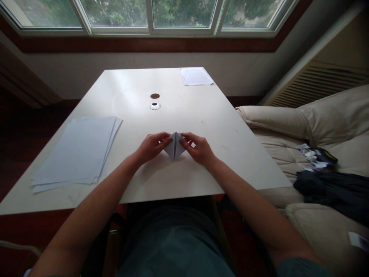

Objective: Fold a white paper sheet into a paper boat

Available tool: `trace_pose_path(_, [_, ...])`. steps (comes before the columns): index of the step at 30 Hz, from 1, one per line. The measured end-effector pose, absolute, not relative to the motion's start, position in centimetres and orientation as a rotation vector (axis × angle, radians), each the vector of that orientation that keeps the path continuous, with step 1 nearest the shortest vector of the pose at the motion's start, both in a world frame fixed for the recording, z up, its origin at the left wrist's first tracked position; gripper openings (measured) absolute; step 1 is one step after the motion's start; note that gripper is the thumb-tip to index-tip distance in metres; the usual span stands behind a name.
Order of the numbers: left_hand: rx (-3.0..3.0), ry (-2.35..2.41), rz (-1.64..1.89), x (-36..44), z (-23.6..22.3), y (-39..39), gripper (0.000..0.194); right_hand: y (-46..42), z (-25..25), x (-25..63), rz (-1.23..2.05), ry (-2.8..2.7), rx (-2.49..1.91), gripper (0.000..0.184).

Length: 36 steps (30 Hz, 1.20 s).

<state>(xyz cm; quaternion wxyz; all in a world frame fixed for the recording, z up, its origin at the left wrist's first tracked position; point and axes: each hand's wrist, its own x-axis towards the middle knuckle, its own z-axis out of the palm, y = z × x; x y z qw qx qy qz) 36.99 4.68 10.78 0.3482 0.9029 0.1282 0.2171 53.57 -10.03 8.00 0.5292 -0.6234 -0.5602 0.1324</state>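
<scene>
My L hand (pixel 152 148) & R hand (pixel 198 149) both gripping folded white paper (pixel 174 147) w/ fingers at its sides, paper sitting mid-table (pixel 173 181), loose paper stack (pixel 76 150) off to my L

- White table (pixel 127 92)
- Stack of blank paper (pixel 76 150), left side
- Printed sheets (pixel 196 76), far edge
- Metal grommet (pixel 155 106) and brown disc (pixel 155 96), mid-table
- Folded paper (pixel 174 146), nearer edge

Folded paper (pixel 174 148) is pale white — the table (pixel 198 111) too (both unpatterned).
</scene>
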Motion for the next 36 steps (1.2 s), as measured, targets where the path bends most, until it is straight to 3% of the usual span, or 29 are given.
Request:
trace_pose_path(21, [2.365,0.276,0.619,37.2,10.1,4.8,0.023,-10.2,8.6,53.1,0.286,-1.367,-1.576,0.029])
trace_pose_path(32, [2.521,0.029,0.597,36.9,9.4,5.7,0.050,-10.0,8.5,53.7,0.312,-1.214,-1.697,0.039])
trace_pose_path(36, [2.597,0.035,0.596,36.9,9.0,5.9,0.044,-9.9,8.3,53.9,0.309,-1.218,-1.713,0.039])
